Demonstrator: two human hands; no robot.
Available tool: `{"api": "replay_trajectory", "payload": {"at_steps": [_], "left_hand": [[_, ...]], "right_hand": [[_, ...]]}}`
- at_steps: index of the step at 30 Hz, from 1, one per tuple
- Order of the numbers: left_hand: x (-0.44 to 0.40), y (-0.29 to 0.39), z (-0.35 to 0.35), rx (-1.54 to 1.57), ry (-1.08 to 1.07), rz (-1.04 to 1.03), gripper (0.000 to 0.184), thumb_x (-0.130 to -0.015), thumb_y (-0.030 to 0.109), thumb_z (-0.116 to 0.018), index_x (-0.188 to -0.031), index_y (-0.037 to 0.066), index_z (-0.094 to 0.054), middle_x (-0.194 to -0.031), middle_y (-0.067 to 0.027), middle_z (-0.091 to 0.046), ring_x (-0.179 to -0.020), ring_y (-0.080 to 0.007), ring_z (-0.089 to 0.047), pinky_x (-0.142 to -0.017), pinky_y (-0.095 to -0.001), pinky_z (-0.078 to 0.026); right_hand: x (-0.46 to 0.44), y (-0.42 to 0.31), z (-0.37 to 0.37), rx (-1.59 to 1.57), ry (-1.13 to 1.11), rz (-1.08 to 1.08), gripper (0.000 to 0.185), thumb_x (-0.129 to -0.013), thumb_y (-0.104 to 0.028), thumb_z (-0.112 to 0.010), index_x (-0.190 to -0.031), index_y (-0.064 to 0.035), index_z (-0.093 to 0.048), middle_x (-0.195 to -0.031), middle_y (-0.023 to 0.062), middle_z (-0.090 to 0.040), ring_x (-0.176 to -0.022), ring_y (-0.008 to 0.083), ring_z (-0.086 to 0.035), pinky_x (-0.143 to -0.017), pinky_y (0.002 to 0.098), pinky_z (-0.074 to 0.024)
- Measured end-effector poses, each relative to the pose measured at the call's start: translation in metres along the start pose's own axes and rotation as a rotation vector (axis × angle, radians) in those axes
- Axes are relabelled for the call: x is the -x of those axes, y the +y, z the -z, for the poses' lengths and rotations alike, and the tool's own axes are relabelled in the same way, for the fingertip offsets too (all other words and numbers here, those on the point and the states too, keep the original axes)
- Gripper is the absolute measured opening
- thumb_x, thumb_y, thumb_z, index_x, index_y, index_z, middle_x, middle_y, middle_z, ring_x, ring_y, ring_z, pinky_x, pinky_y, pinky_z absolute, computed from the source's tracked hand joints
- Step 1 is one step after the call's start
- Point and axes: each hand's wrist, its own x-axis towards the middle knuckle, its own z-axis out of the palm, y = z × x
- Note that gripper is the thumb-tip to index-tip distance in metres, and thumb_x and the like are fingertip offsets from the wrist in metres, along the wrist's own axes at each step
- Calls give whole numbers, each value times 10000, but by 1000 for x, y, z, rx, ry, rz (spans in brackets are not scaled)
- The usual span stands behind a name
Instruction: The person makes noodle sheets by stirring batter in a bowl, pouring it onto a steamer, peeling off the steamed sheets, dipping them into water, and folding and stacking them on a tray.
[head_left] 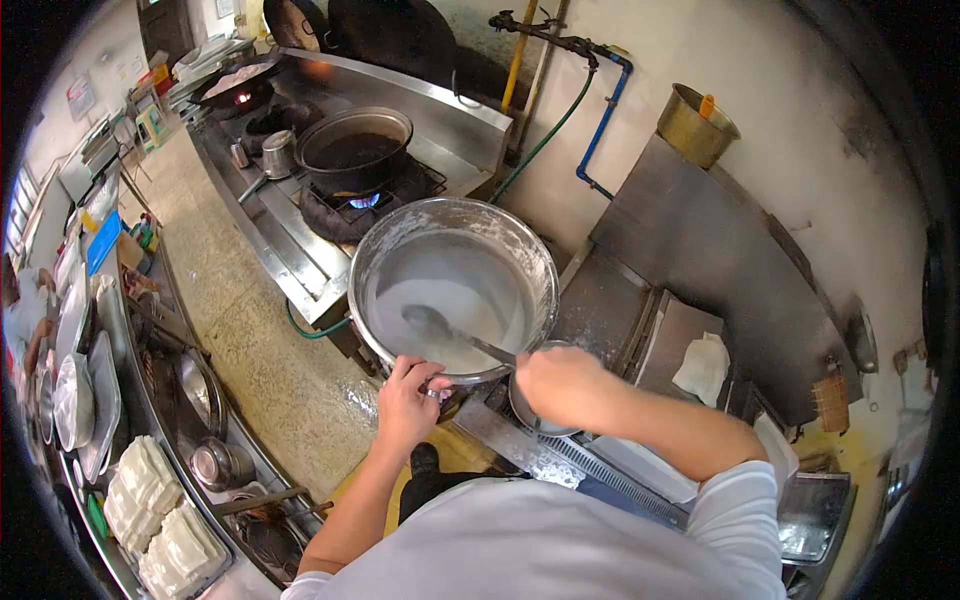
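Observation:
A large metal bowl [545, 270] with whitish liquid [455, 290] stands in front of me. My left hand [408, 400] grips the bowl's near rim, its fingers curled over the edge. My right hand [565, 385] is closed around the handle of a ladle [430, 320], whose head lies in the liquid, left of the bowl's middle. Below my right hand a smaller round metal pan [520, 405] is partly hidden.
A dark pot [355, 150] sits over a lit burner [365, 201] beyond the bowl. White folded sheets [180, 550] lie on a tray at the lower left. A brass-coloured pot [697, 125] stands at the upper right. Another person's arm [38, 335] shows at the far left.

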Motion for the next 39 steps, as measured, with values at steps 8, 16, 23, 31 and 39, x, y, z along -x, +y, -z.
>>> {"api": "replay_trajectory", "payload": {"at_steps": [8,16,23,31,39], "left_hand": [[0,3,4,-5,-39,42,176,-851,203,-799,-995,115,-749,-1020,-74,-649,-787,-310,-687,-678,-415,-544],[1,-1,3,-40,-44,33,169,-862,223,-791,-1002,134,-754,-1034,-69,-652,-817,-309,-690,-691,-424,-551],[-1,1,5,-40,-37,-2,159,-857,192,-791,-994,122,-753,-1019,-74,-653,-780,-312,-690,-666,-420,-553],[0,-3,2,-36,-35,-22,157,-839,127,-790,-986,91,-748,-1004,-90,-648,-800,-317,-688,-668,-413,-550],[-1,-6,2,-25,-18,-41,155,-829,123,-796,-977,106,-752,-990,-71,-650,-787,-302,-691,-650,-402,-553]], "right_hand": [[-3,25,-22,224,91,-113,216,-838,-113,-674,-975,40,-742,-898,178,-739,-791,324,-753,-688,404,-625],[8,7,70,-50,-343,-107,194,-820,-43,-597,-915,29,-749,-957,253,-737,-915,418,-732,-783,510,-594],[-13,-9,-34,185,100,-144,421,-822,-94,-652,-1161,154,-622,-916,275,-718,-881,300,-762,-674,368,-617],[9,15,68,-13,-278,-81,175,-761,-28,-636,-882,63,-724,-909,262,-727,-872,404,-737,-744,485,-605],[-12,-14,-29,153,122,-103,308,-846,-91,-617,-1064,118,-676,-912,236,-734,-785,323,-759,-673,396,-620]]}}
